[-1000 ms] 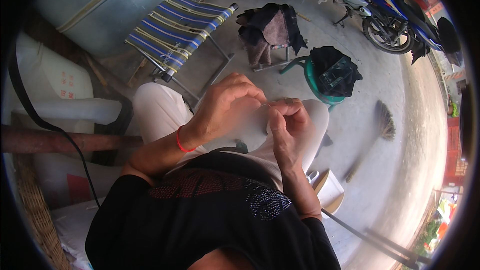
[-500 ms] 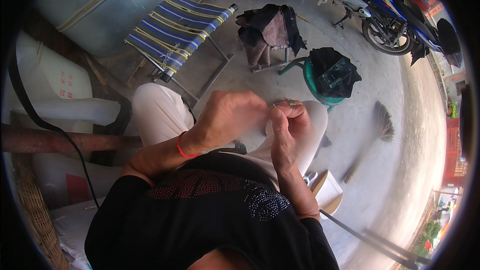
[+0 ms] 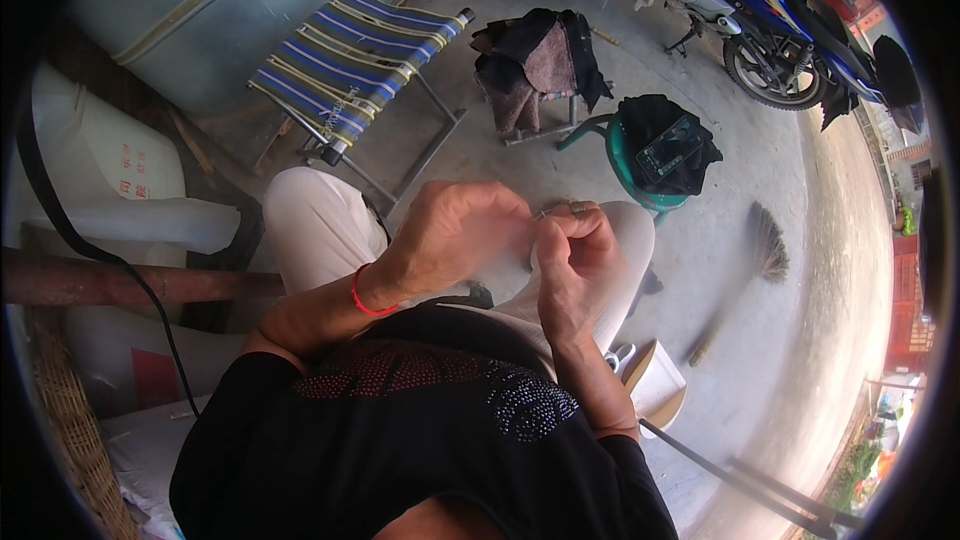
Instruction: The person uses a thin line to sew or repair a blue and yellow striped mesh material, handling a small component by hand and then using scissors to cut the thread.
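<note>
Hands met over the person's lap, above the pale trousers [image 3: 320,230] that served as the backdrop for everything close. The left hand [image 3: 455,235] was curled, its fingertips drawn together toward the right hand, a red string bracelet [image 3: 362,292] circling its wrist. The right hand [image 3: 575,255] was closed in a loose fist with thumb and forefinger pinched on a small thin greyish object [image 3: 560,208] that poked out at the top of the fingers; it was too small to tell what it was. Both hands touched or nearly touched at the fingertips, just above the right knee of the trousers.

Beyond the trousers, toward the top of the view, stood a folding chair [image 3: 350,60] with a blue-and-cream striped seat. To the right of that chair sat a small stool draped with dark cloth [image 3: 535,65], and further right a green stool [image 3: 625,165] carrying a black bundle. A blue motorcycle [image 3: 760,10] was parked behind the green stool. A broom [image 3: 765,250] lay on the concrete floor [image 3: 700,270] to the right of the trousers. Left of the trousers stood a white plastic drum [image 3: 110,180], with a rusty pipe [image 3: 120,280] running in front of it. Below the right forearm, beside the trousers, sat a pale cream-coloured object [image 3: 655,380] on the floor.
</note>
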`<action>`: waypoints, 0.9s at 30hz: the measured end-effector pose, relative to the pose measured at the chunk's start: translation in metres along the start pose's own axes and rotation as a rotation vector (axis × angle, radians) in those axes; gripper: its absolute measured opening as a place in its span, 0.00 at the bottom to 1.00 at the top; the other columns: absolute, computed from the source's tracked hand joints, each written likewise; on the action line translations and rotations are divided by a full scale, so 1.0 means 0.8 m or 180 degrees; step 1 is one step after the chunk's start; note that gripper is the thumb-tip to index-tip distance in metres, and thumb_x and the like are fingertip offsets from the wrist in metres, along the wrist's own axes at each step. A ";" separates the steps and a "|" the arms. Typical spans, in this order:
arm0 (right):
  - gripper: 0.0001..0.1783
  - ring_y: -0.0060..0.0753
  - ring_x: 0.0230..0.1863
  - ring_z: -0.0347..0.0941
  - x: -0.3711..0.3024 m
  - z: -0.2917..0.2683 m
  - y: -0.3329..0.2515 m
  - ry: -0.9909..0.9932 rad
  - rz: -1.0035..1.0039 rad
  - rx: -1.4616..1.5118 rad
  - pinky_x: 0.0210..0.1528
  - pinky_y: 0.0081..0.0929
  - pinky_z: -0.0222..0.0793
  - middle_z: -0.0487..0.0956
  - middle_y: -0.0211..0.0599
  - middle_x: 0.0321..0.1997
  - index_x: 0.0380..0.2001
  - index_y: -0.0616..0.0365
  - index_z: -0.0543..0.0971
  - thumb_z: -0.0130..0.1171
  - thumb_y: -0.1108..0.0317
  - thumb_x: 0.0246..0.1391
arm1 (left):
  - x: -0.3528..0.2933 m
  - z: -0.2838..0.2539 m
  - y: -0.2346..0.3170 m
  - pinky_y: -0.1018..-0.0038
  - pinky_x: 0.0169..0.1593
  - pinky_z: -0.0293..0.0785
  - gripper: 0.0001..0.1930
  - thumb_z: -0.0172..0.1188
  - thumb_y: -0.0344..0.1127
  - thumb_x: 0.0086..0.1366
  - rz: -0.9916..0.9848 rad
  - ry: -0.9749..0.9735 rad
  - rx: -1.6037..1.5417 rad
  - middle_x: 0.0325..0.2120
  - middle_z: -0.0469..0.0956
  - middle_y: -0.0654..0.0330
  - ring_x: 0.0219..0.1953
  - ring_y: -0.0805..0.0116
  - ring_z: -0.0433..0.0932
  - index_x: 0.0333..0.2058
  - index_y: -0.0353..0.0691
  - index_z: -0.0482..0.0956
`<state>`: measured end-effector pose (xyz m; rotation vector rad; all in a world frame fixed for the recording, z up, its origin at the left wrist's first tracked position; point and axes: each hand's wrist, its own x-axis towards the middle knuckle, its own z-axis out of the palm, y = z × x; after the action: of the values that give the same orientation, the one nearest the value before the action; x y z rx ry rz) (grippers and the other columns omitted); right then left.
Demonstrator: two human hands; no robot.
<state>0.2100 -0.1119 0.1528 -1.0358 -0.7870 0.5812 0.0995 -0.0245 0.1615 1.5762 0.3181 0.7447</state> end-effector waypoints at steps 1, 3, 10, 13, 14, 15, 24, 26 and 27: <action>0.06 0.16 0.28 0.64 0.000 0.001 -0.001 0.0013 0.0057 0.0032 0.30 0.13 0.62 0.69 0.31 0.26 0.20 0.63 0.69 0.56 0.80 0.45 | 0.000 -0.001 0.000 0.80 0.33 0.73 0.06 0.57 0.26 0.55 -0.0017 -0.0008 0.0067 0.24 0.76 0.58 0.28 0.74 0.76 0.30 0.29 0.74; 0.06 0.16 0.28 0.64 -0.001 0.000 0.000 0.0025 0.0111 0.0063 0.31 0.13 0.62 0.69 0.31 0.26 0.20 0.63 0.69 0.56 0.81 0.45 | 0.000 -0.001 0.001 0.80 0.33 0.73 0.06 0.57 0.26 0.55 -0.0031 -0.0016 0.0133 0.23 0.76 0.58 0.28 0.74 0.76 0.30 0.29 0.74; 0.05 0.18 0.28 0.62 -0.002 0.001 -0.001 -0.0091 0.0118 -0.0097 0.32 0.13 0.60 0.68 0.31 0.28 0.21 0.61 0.67 0.50 0.81 0.46 | -0.001 -0.002 -0.002 0.80 0.33 0.74 0.06 0.58 0.25 0.53 -0.0059 -0.0010 0.0046 0.23 0.76 0.58 0.28 0.74 0.76 0.30 0.29 0.74; 0.05 0.18 0.28 0.62 -0.001 0.002 -0.001 -0.0075 0.0104 -0.0098 0.31 0.13 0.60 0.68 0.31 0.28 0.21 0.61 0.67 0.50 0.81 0.45 | 0.000 -0.003 -0.002 0.80 0.33 0.74 0.06 0.58 0.25 0.53 -0.0031 -0.0032 0.0083 0.23 0.76 0.58 0.28 0.74 0.76 0.30 0.29 0.73; 0.05 0.18 0.28 0.62 -0.001 0.003 -0.002 -0.0065 0.0115 -0.0099 0.31 0.13 0.60 0.68 0.31 0.28 0.21 0.61 0.67 0.50 0.81 0.45 | -0.001 -0.003 -0.002 0.80 0.33 0.74 0.06 0.58 0.25 0.53 -0.0032 -0.0031 0.0076 0.23 0.76 0.58 0.28 0.74 0.76 0.30 0.29 0.73; 0.05 0.18 0.28 0.62 -0.001 0.003 -0.002 -0.0067 0.0117 -0.0097 0.31 0.13 0.60 0.68 0.31 0.28 0.21 0.61 0.67 0.50 0.81 0.45 | -0.001 -0.003 -0.002 0.80 0.33 0.74 0.06 0.58 0.25 0.53 -0.0033 -0.0028 0.0077 0.23 0.76 0.58 0.28 0.74 0.76 0.30 0.29 0.73; 0.05 0.18 0.27 0.62 -0.002 0.003 -0.001 -0.0034 0.0185 -0.0117 0.30 0.13 0.59 0.68 0.30 0.27 0.20 0.61 0.67 0.50 0.81 0.45 | -0.001 -0.004 -0.003 0.80 0.33 0.74 0.06 0.58 0.25 0.54 -0.0095 -0.0047 -0.0070 0.24 0.76 0.58 0.28 0.74 0.76 0.30 0.29 0.73; 0.05 0.18 0.26 0.61 -0.002 0.002 0.001 -0.0066 0.0153 -0.0064 0.30 0.13 0.59 0.68 0.30 0.27 0.20 0.61 0.67 0.50 0.81 0.45 | -0.001 -0.004 -0.004 0.80 0.33 0.73 0.05 0.58 0.25 0.54 -0.0103 -0.0069 0.0059 0.24 0.76 0.59 0.28 0.75 0.76 0.30 0.29 0.73; 0.05 0.18 0.26 0.61 -0.003 0.001 0.002 -0.0064 0.0153 -0.0063 0.30 0.13 0.59 0.68 0.30 0.27 0.20 0.61 0.67 0.50 0.81 0.45 | -0.002 -0.004 -0.004 0.80 0.33 0.73 0.05 0.58 0.25 0.54 -0.0103 -0.0071 0.0059 0.24 0.76 0.59 0.28 0.75 0.76 0.30 0.29 0.73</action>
<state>0.2082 -0.1124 0.1506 -1.0709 -0.7887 0.6268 0.0974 -0.0223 0.1578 1.5923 0.3345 0.7005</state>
